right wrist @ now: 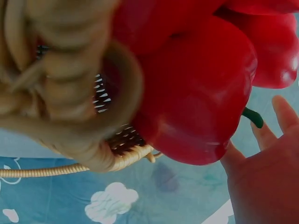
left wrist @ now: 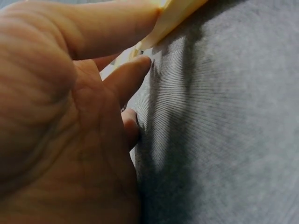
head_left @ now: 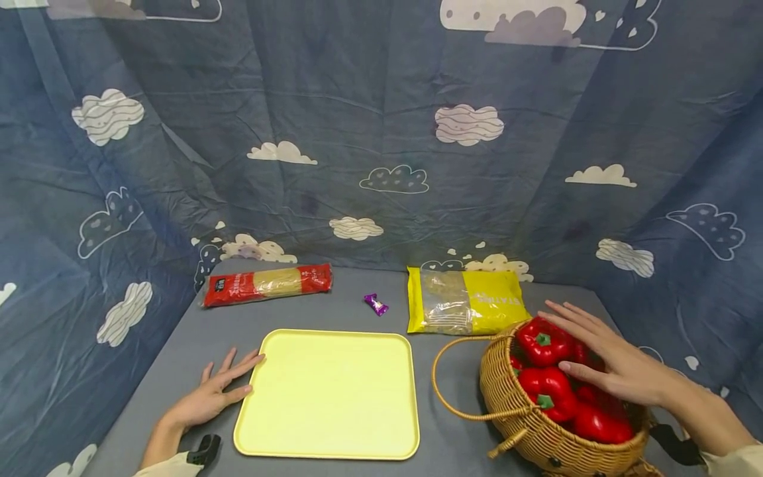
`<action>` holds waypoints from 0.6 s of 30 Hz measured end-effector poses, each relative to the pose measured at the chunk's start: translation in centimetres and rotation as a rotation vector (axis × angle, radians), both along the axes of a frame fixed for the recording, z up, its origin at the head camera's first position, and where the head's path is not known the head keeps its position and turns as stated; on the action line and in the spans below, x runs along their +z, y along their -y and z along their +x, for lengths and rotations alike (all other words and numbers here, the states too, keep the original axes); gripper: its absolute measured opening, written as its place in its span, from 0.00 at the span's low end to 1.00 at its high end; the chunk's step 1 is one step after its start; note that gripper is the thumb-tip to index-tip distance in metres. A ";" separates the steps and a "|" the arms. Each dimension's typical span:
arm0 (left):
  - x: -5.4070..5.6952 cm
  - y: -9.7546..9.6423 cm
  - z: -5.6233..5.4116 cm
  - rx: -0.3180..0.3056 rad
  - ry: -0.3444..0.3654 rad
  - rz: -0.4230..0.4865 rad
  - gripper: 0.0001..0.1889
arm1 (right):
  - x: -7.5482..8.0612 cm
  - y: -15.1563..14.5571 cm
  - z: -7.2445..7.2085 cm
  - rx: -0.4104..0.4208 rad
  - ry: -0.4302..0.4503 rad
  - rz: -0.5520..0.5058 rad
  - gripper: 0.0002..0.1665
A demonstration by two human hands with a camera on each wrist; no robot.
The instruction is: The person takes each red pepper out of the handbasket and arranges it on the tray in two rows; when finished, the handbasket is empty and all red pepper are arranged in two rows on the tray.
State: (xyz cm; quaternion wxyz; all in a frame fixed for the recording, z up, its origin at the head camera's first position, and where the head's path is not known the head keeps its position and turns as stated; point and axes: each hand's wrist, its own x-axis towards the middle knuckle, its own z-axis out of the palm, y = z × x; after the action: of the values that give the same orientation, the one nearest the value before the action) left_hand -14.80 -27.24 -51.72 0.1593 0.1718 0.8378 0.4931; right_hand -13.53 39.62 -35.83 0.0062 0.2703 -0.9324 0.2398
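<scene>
A yellow tray [head_left: 328, 394] lies flat on the grey table. My left hand [head_left: 208, 396] is at its left side, fingers spread, with fingertips at the rim; the left wrist view shows the thumb [left wrist: 112, 28] against the tray's edge. On the right, a wicker basket [head_left: 497, 377] holds several red bell peppers with green stems, the upper one [head_left: 539, 341] near the rim. Over them reaches my right hand [head_left: 620, 361], fingers extended, its thumb by the peppers. In the right wrist view, that hand [right wrist: 268, 172] is beside a pepper [right wrist: 201, 93]; whether it touches is unclear.
Behind the tray lie a red noodle packet [head_left: 280, 283], a small purple wrapped candy [head_left: 376, 305] and a yellow bag with a clear window [head_left: 495, 301]. The basket's looped handle [head_left: 438, 377] leans out toward the tray. A blue cloud-print cloth [head_left: 381, 225] surrounds the table.
</scene>
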 end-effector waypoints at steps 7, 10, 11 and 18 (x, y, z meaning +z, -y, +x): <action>-0.2 0.1 0.0 0.008 0.011 -0.020 0.32 | 0.1 -0.2 -0.5 0.032 -0.029 0.009 0.48; -0.2 0.1 0.0 0.008 0.013 -0.027 0.32 | 0.2 -0.2 -0.8 0.049 -0.061 0.045 0.48; -0.1 0.0 0.0 0.010 0.016 -0.028 0.33 | 0.2 -0.2 -0.9 0.052 -0.074 0.064 0.49; 0.2 -0.1 0.1 0.002 0.006 0.003 0.32 | 0.4 -0.4 -1.6 0.069 -0.093 0.133 0.51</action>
State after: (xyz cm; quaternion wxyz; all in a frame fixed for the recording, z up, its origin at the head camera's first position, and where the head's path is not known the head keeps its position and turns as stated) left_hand -14.75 -27.14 -51.51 0.1612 0.1695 0.8367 0.4952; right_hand -15.08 40.02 -35.40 0.0230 0.3130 -0.9351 0.1648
